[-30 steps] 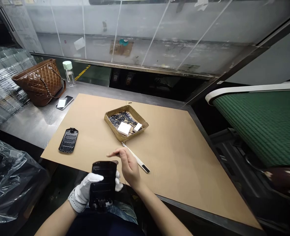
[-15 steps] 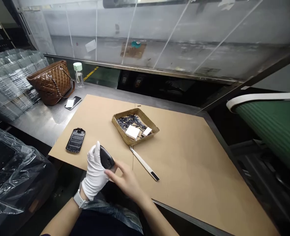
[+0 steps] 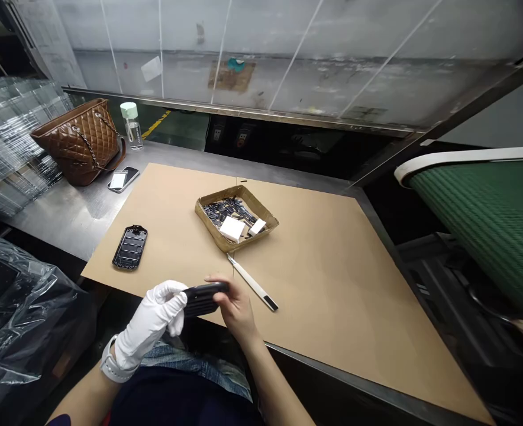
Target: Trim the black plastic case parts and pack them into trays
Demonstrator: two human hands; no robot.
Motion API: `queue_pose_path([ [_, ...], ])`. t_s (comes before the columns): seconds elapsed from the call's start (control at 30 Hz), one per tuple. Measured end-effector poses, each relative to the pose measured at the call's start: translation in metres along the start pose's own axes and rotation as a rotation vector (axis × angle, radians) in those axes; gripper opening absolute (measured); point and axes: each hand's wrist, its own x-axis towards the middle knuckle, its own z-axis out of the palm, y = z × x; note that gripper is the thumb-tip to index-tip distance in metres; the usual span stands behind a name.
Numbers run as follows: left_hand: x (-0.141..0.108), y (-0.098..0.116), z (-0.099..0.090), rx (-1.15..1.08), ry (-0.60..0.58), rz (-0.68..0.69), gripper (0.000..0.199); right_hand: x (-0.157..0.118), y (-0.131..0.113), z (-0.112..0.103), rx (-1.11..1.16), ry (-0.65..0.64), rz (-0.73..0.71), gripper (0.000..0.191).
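Note:
A black plastic cover [image 3: 200, 300] is held between my two hands near the table's front edge, tilted so its ribbed face shows. My left hand [image 3: 157, 307], in a white glove, grips its left end between thumb and fingers. The bare right hand [image 3: 235, 305] pinches its right end, with the thumb on the near side. A similar black plastic cover [image 3: 130, 247] lies on the brown board to the left. Just beyond my right hand rests a white craft knife [image 3: 253, 283] with a black end, its tip near the cardboard tray.
The shallow cardboard tray [image 3: 217, 238] contains small black pieces and two white blocks [image 3: 232, 228]. A phone [image 3: 123, 179], brown handbag [image 3: 81, 142] and bottle [image 3: 132, 127] stand at the back left. A green conveyor belt [image 3: 487, 207] is on the right. Plastic-wrapped goods [image 3: 17, 313] are at left.
The black cover has been turned from a slanted, upright pose to nearly level, its ribbed face now showing. Both hands have shifted their grip on it. The camera view has moved slightly.

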Motion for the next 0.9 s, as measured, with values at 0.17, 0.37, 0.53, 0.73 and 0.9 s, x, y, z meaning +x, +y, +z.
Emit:
queue_pose_path([
  [0.17, -0.007, 0.005, 0.012, -0.003, -0.145, 0.000, 0.025, -0.001, -0.002, 0.015, -0.009, 0.254, 0.032, 0.058],
  [0.37, -0.017, 0.001, 0.018, 0.073, -0.232, 0.015, 0.027, 0.005, -0.004, 0.020, -0.039, 0.278, -0.032, 0.052],
  [0.53, -0.018, -0.006, 0.020, -0.005, -0.149, 0.017, 0.026, 0.006, -0.003, 0.018, -0.105, 0.285, -0.064, 0.047],
  [0.73, -0.017, -0.009, 0.021, -0.112, -0.102, -0.053, 0.031, 0.006, -0.002, 0.010, -0.246, 0.211, -0.178, 0.046],
  [0.9, -0.020, -0.002, 0.023, -0.115, -0.102, -0.112, 0.035, 0.010, -0.010, 0.002, -0.370, 0.077, -0.331, 0.045],
])
